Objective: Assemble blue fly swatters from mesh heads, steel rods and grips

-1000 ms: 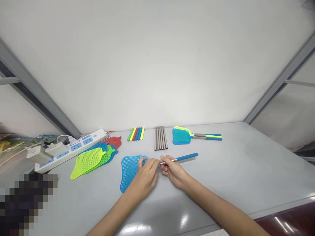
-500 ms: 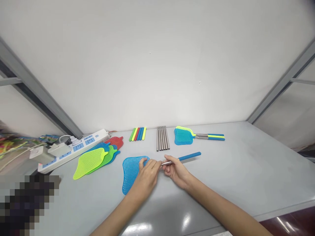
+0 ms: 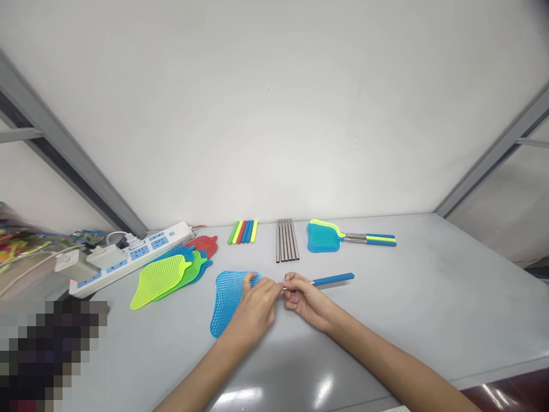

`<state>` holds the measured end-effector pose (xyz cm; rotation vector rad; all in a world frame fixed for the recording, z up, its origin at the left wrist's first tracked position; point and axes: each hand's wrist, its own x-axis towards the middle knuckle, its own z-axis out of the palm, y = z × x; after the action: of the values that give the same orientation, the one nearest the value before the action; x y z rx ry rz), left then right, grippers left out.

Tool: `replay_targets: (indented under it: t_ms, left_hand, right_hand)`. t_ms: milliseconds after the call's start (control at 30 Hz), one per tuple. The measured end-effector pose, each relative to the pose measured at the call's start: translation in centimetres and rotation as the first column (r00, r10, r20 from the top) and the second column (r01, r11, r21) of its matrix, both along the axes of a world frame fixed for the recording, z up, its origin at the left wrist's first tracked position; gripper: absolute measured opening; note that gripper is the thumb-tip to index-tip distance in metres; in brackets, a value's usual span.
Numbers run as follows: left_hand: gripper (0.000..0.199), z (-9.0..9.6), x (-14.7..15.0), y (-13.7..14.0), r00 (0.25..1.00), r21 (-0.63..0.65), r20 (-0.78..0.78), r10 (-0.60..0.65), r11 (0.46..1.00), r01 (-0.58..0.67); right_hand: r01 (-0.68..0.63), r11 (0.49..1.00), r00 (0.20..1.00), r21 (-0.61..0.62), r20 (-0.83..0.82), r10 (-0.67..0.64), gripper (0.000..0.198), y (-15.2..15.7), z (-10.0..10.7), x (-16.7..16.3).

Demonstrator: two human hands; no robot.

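Note:
My left hand [image 3: 259,300] is closed on the blue perforated fly swatter head [image 3: 228,297], its fingers around the neck end, which they hide. Close beside it, my right hand [image 3: 306,300] pinches the metal rod of a handle with a blue grip [image 3: 333,279] that points to the right. The rod and the swatter neck line up between my fingertips; whether they are joined is hidden. Behind my hands lies a row of several metal tubes [image 3: 286,241], with several coloured grips [image 3: 243,232] to their left.
Yellow, green, blue and red swatter heads [image 3: 160,279] overlap at the left, against a white power strip [image 3: 141,252] with plugged-in chargers. Assembled swatters [image 3: 326,237] are stacked at the back right. A grey table [image 3: 429,297] meets a white wall behind. A blurred dark area fills the lower left.
The right fingers have closed further over the metal rod, so less of it shows. The blue grip's far end has dipped slightly. The whole view has shifted a little.

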<state>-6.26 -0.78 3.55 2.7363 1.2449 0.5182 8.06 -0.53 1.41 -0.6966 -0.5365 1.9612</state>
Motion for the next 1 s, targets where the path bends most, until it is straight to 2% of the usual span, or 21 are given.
replay_targets:
  t_ms: [233,433,767,1000]
  left_hand:
    - [0.03,-0.3,0.0,-0.1,1.0,-0.022,0.02,-0.012,1.0,0.012]
    - [0.027,-0.3,-0.1,0.0,0.999,-0.045,0.04,0.017,0.999,-0.015]
    - [0.027,-0.3,-0.1,0.6,0.998,-0.029,0.057,0.018,0.999,-0.017]
    - [0.027,-0.3,0.1,1.2,0.998,-0.014,0.063,0.003,1.0,-0.002]
  right_hand:
    - [-0.084,0.996,0.993,0.025,0.087,0.081,0.01,0.2,-0.3,0.2]
    - [-0.081,0.996,0.99,0.044,0.115,0.076,0.011,0.5,-0.6,0.3]
    - [0.031,0.999,0.994,0.026,0.103,-0.034,0.013,0.7,-0.4,0.1]
    - [0.063,0.998,0.995,0.017,0.078,-0.064,0.011,0.9,0.1,0.1]
